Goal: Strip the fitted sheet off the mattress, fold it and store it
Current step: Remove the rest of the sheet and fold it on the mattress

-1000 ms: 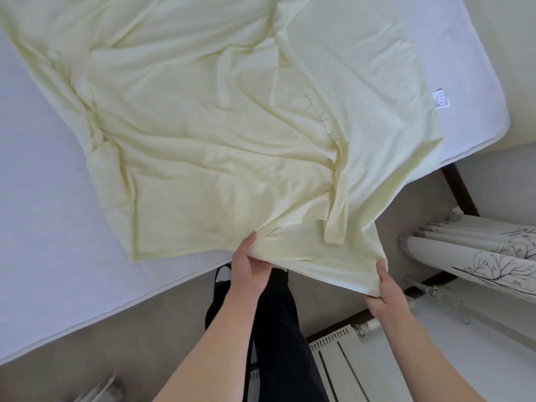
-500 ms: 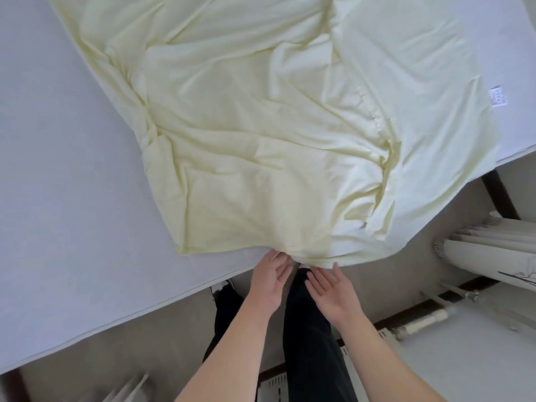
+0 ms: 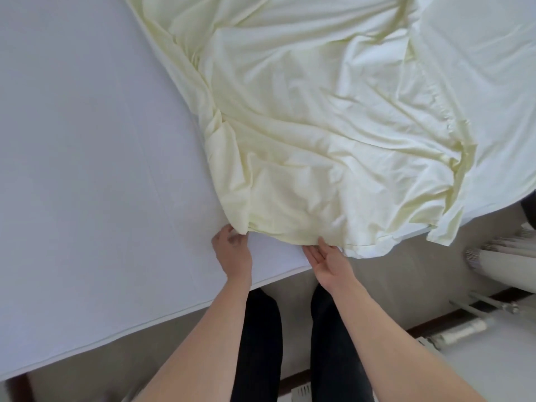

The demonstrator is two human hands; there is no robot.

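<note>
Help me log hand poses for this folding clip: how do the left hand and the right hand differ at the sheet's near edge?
The left hand is back-up, its fingers curled at a bunched corner of the pale yellow sheet; the right hand is turned palm-up with straight fingers touching the edge. The left hand lies over the white mattress; the right hand is at the mattress's near edge. Both meet the sheet's near hem.

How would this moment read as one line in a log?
pale yellow fitted sheet: crumpled on white mattress | left hand: pinches edge | right hand: open, at hem

Left hand (image 3: 233, 250) fingers curled, right hand (image 3: 329, 261) palm-up, fingers straight.
</note>
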